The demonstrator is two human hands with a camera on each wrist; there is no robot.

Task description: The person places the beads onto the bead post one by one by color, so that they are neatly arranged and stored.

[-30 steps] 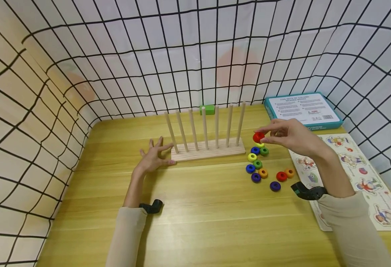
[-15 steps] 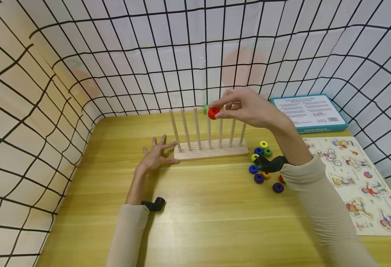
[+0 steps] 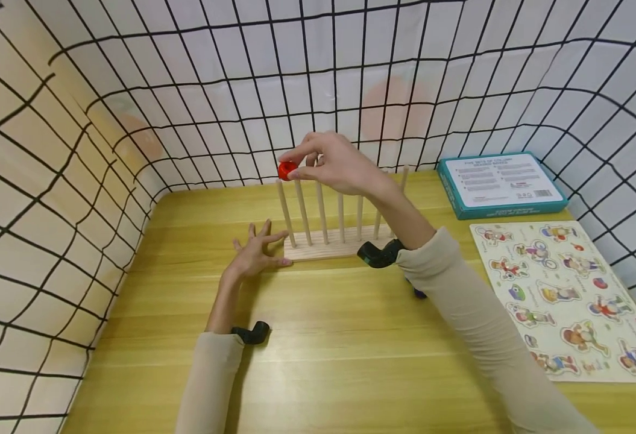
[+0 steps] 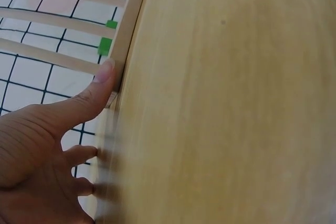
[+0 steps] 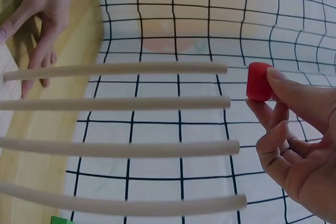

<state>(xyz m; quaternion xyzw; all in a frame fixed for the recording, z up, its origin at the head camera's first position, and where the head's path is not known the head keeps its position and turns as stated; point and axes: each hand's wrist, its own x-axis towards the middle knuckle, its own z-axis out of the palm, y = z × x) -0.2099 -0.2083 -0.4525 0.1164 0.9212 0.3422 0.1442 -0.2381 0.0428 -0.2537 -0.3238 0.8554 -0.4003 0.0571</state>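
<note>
My right hand (image 3: 342, 166) pinches a red bead (image 3: 287, 170) between thumb and fingers. In the head view the bead overlaps the top of the leftmost peg (image 3: 287, 214) of a wooden peg rack (image 3: 323, 249). The right wrist view shows this bead (image 5: 257, 82) just off the tip of the top peg (image 5: 157, 68), with a small gap. My left hand (image 3: 254, 252) lies at the rack's left end, fingers spread, thumb (image 4: 105, 74) touching the front edge of the base. No beads sit on the pegs that show. My right forearm hides part of the rack.
A dark bead (image 3: 419, 293) peeks out beside my right sleeve, which covers the other loose beads. Back right lies a teal box (image 3: 504, 184), with a picture board (image 3: 567, 301) in front of it. A green block (image 4: 105, 46) stands behind the rack; black-lined sheeting (image 3: 318, 90) encloses the table.
My right hand has carried the red bead from the loose beads leftward across the rack to the leftmost peg's top. My left hand has stayed at the base's end.
</note>
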